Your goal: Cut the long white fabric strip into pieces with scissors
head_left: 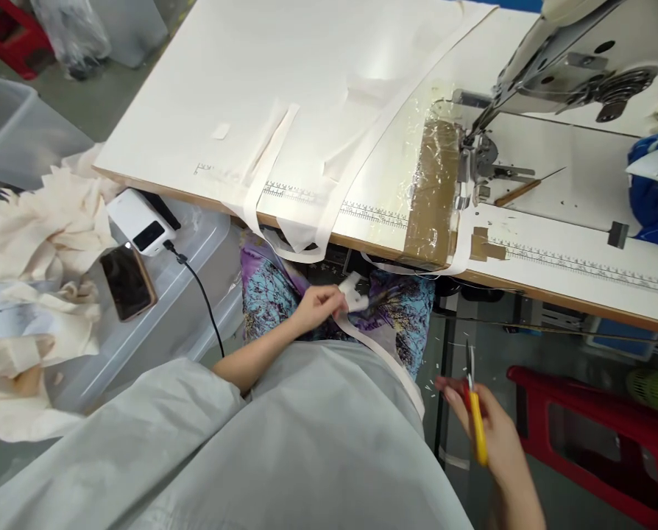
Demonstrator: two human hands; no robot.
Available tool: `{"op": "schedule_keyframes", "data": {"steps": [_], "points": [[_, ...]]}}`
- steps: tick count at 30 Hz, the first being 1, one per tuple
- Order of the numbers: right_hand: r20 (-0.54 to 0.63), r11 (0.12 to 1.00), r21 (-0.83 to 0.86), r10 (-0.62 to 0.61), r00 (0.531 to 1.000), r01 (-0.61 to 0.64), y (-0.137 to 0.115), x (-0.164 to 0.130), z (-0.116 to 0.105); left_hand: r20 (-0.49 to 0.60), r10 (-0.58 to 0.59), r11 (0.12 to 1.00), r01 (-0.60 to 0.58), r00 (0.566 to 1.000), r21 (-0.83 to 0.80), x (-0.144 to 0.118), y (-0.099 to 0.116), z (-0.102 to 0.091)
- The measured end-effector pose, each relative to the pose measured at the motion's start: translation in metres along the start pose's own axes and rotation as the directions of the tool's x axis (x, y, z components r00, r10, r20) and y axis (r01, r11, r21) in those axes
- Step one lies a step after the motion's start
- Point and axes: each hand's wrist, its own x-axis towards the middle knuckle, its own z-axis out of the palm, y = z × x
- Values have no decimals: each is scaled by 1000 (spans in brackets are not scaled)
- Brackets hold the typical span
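My left hand [318, 305] is over my lap and pinches the end of a white fabric strip [356, 294]; the strip [384, 361] trails down across my grey garment. My right hand [486, 427] hangs low at the right, below the table edge, and grips yellow-handled thread snips [475, 412] with the blades pointing up. More white strips [263, 158] lie on the white sewing table [196, 88] and drape over its front edge. The sewing machine [572, 73] stands at the right of the table.
A clear plastic bin [179, 316] at my left carries a phone [127, 281] and a white power bank [138, 221] with a black cable. Cream fabric pieces [36, 243] pile beside it. A red stool [599, 434] stands at the lower right. Blue cloth [652, 195] lies by the machine.
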Motion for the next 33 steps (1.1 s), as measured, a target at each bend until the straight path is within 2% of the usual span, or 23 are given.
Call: {"op": "schedule_keyframes", "data": {"steps": [2,4,6,8,11,13,15,16,18,21,26,28,29,30,33], "points": [[54,954,296,-69,996,50,-24,22,33,98,147,987,-139,984,-81,-16,22,11],[99,865,492,-162,982,93,-49,42,60,145,330,938,-306,933,-164,-26,38,15],[148,799,594,-222,964,93,-70,55,81,151,442,888,-407,884,-213,-32,45,15],[169,772,628,-257,952,98,-84,62,94,157,450,881,-408,879,-241,-36,45,13],[126,808,557,-311,942,192,-99,65,102,127,344,903,-290,930,-318,-41,37,13],[105,860,431,-350,931,275,-107,66,102,24,199,898,-172,980,-404,-43,32,17],[101,886,316,-387,917,339,-113,67,102,-43,20,851,-40,999,-524,-42,30,22],[103,889,279,-403,909,363,-116,67,102,-33,-62,814,31,998,-581,-40,30,23],[103,889,235,-426,899,394,-120,68,102,59,-187,739,180,981,-649,-33,31,24],[130,890,182,-443,887,418,-122,70,103,197,-287,697,345,937,-629,-24,34,19],[200,913,89,-409,891,399,-117,74,92,246,-374,702,446,894,-556,-19,34,7],[334,938,53,-340,879,342,-110,77,81,261,-391,686,469,883,-556,-18,33,4],[432,951,53,-296,852,304,-106,79,74,274,-395,677,479,877,-559,-18,32,3],[536,964,61,-252,806,260,-101,81,68,285,-399,670,490,871,-559,-17,32,1],[766,983,72,-162,621,168,-91,88,53,293,-418,667,510,860,-543,-15,32,-2]]}}
